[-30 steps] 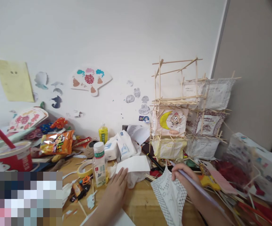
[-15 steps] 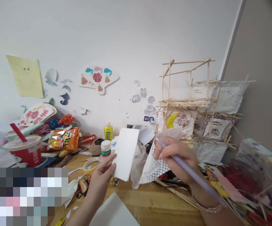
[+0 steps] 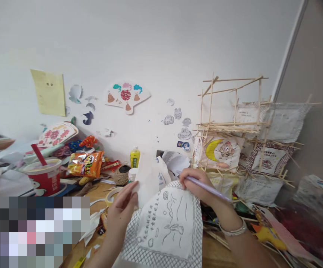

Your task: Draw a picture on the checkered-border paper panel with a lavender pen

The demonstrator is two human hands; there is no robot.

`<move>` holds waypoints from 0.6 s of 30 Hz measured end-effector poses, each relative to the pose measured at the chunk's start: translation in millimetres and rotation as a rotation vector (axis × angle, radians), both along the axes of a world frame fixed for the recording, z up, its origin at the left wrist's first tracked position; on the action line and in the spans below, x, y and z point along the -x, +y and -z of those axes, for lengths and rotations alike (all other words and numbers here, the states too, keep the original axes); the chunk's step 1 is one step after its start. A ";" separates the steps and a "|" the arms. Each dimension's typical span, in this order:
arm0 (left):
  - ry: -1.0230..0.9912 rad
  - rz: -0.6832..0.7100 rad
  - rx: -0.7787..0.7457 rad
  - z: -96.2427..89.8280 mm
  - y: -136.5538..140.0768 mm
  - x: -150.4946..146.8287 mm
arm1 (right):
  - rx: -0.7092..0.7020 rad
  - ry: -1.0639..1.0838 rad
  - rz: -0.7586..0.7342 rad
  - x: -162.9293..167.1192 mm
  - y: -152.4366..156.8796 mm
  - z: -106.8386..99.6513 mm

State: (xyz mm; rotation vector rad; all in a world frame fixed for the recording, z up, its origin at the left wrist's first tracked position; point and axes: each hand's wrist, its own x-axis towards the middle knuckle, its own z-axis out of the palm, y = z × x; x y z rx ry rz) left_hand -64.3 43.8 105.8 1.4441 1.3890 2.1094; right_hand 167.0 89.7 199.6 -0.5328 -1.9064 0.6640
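Note:
Between the finger and thumb of my left hand (image 3: 123, 206) is the edge of a blank white paper (image 3: 146, 176), held upright and partly see-through. My right hand (image 3: 199, 184) is closed around a light purple pen (image 3: 210, 188) and also pinches the top corner of a paper sheet with an ink drawing (image 3: 172, 238). That sheet has a crosshatched border, handwritten characters and line figures. It faces me, and its upper left part overlaps the blank paper. A white-capped bottle (image 3: 132, 175) is half hidden behind my left hand's paper.
At left stand a red cup with a straw (image 3: 45, 178) and an orange snack bag (image 3: 85, 165). A tape roll (image 3: 112, 195) and twine ball (image 3: 121, 175) lie behind my left hand. At right rises a stick frame (image 3: 234, 126) with drawn panels; sticks and plastic bags (image 3: 303, 216) clutter that side.
My right hand has brought the drawing sheet left and turned it to face me, in front of the blank paper. The pen now lies flatter. The view has shifted slightly left.

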 end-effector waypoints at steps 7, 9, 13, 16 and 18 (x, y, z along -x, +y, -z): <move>0.104 -0.293 -0.174 -6.8 -12.1 4.9 | 0.090 -0.020 0.417 -0.4 27.0 67.4; 0.135 -0.337 -0.204 -8.3 -14.6 5.8 | 0.067 -0.085 0.482 -5.1 26.1 87.2; 0.201 -0.347 -0.233 -7.4 -14.5 7.9 | 0.087 -0.073 0.528 -15.5 18.8 125.2; 0.277 -0.248 -0.222 -3.4 -11.0 6.9 | 0.099 -0.105 0.515 -21.2 10.8 145.4; 0.341 -0.147 -0.185 0.7 -9.5 1.8 | 0.115 -0.126 0.543 -23.0 4.3 148.7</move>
